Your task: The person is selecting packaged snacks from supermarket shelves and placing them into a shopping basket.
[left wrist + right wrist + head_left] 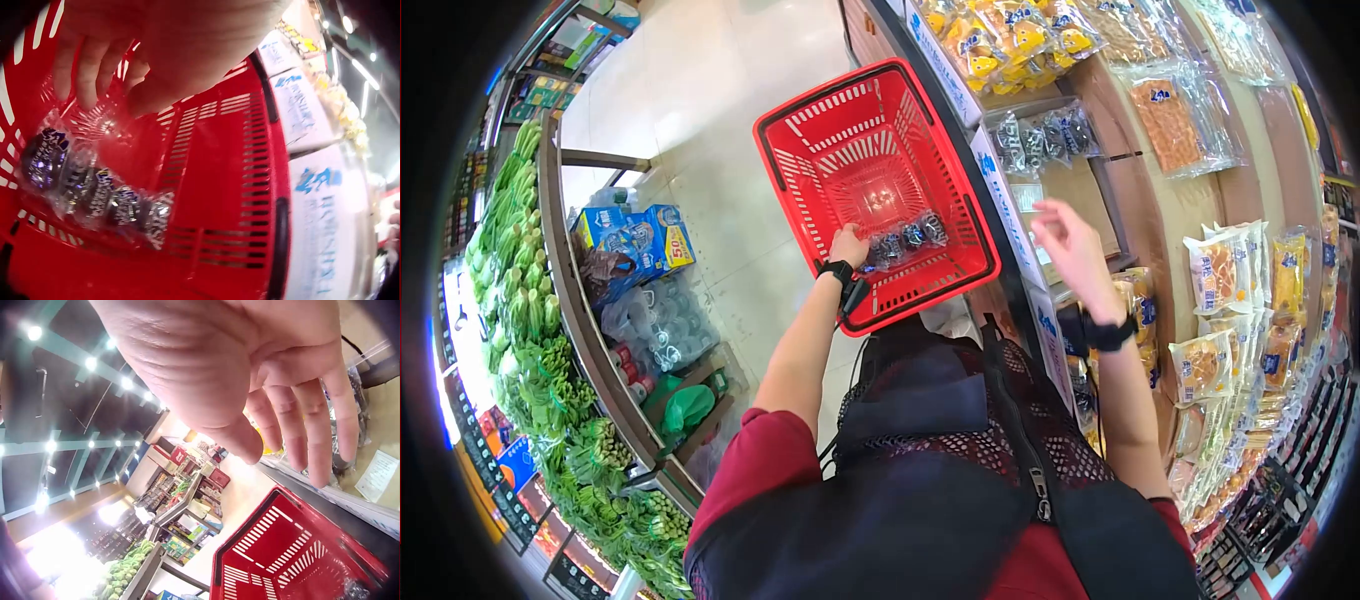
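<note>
A red shopping basket [945, 170] has a row of dark snack packs in clear, shiny wrap [905, 240] lying in it near its close end. My left hand [849, 245] is inside the basket wall, beside the packs. In the left wrist view, the fingers [90, 75] hang relaxed above the snack packs [97, 190], apart from them. Over the shelf to the right of the basket, my right hand [1072, 245] holds nothing. Its fingers [319, 437] are extended and slightly spread in the right wrist view. Similar dark packs [1045, 138] lie in a shelf compartment just beyond it.
Bagged yellow snacks [1010, 40] and wrapped pastries [1225, 270] fill the shelves on the right. A white label strip [1010, 210] runs along the shelf edge beside the basket. Leafy vegetables [530, 300] line a rack at left, with a blue box [635, 240] below.
</note>
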Tool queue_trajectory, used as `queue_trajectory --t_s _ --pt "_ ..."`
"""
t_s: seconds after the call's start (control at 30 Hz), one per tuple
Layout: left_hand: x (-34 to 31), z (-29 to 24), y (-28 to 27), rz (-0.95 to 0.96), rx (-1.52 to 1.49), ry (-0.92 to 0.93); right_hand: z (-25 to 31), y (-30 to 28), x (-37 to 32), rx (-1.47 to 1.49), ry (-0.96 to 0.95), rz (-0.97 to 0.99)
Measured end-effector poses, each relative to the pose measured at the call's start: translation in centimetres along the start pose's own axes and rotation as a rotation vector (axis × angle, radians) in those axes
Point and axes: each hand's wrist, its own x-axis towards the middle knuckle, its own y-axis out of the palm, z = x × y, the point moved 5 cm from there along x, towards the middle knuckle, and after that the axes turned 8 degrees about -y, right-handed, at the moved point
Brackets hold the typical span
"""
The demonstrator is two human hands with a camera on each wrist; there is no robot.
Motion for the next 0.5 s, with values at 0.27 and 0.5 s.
queue_trajectory --t_s 0.27,0.5 --pt "3.3 3.4 6.5 0.159 0.458 -0.22 -2.1 -1.3 -9.4 0.037 0.211 -0.14" --pt "2.7 2.5 6.3 0.174 0.62 -0.183 -2.4 -1.5 -10.2 0.058 0.267 -0.14"
